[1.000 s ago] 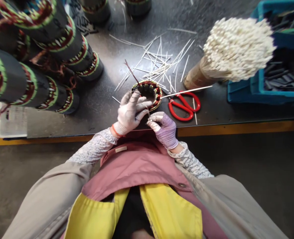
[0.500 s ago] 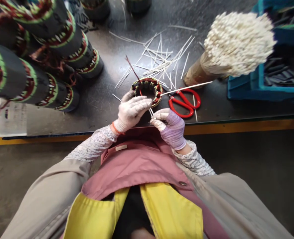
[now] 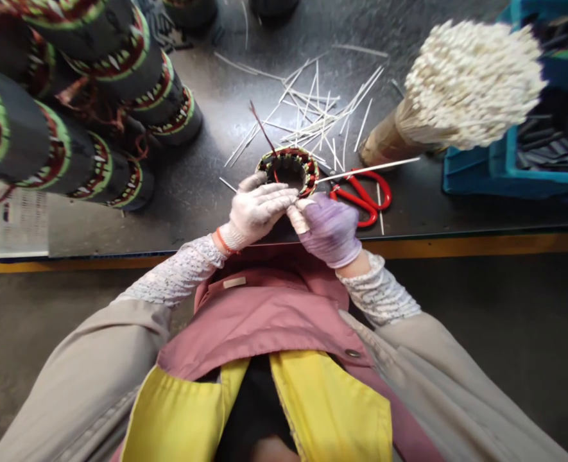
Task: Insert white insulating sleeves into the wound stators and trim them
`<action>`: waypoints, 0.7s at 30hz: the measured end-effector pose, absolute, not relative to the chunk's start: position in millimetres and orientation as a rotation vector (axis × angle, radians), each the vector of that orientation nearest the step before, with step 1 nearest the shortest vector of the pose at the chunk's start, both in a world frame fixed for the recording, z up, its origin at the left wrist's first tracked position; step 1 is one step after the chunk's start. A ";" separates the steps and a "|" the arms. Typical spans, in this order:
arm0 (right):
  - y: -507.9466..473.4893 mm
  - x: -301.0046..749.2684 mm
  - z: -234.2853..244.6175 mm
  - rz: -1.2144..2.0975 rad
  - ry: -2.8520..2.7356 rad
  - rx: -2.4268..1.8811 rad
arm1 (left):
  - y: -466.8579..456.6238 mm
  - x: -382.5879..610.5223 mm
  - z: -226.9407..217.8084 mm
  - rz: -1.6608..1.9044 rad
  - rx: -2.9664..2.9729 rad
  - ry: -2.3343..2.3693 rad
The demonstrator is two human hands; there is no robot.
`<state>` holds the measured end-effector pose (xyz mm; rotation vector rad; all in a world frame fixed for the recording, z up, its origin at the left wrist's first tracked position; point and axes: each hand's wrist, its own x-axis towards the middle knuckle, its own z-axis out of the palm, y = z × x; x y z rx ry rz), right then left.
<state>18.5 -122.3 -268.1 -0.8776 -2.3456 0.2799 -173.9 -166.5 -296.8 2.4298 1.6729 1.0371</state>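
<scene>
A small wound stator ring (image 3: 299,160) with red copper coils and green edging lies on the dark bench near its front edge. A reddish wire lead (image 3: 263,128) sticks up from it. My left hand (image 3: 257,210), in a white glove, curls over the ring's near rim and grips it. My right hand (image 3: 326,228), in a lilac glove, is closed beside the left, fingertips pressed at the ring's near right edge; what it pinches is hidden. A long white stick (image 3: 368,169) juts out of the ring to the right.
Red-handled scissors (image 3: 363,192) lie just right of the ring. Loose white sticks (image 3: 312,112) are scattered behind it. A big bundle of white sticks (image 3: 461,83) leans at the right before a blue bin (image 3: 495,167). Stacked stators (image 3: 81,102) fill the left. The bench's yellow edge (image 3: 457,245) runs across.
My right hand has moved up and left from near the bench edge to the ring's near rim, closing against my left hand. The thin white piece seen between the hands is hidden now.
</scene>
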 end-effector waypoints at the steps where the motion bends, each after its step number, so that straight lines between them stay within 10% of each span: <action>1: -121.7 24.1 -261.3 0.251 -2.407 -0.822 | -165.9 -174.7 -294.2 1.012 2.431 1.668; 6: -135.5 48.9 -236.2 0.468 -2.305 -0.704 | -162.1 -184.1 -281.0 0.899 2.436 1.600; 14: -144.1 8.1 -223.3 2.135 -1.064 -0.812 | -163.3 -191.9 -266.5 0.602 2.714 1.455; 21: -84.4 -27.2 -193.6 1.490 -1.417 -1.140 | -174.2 -179.5 -244.6 0.446 2.504 1.639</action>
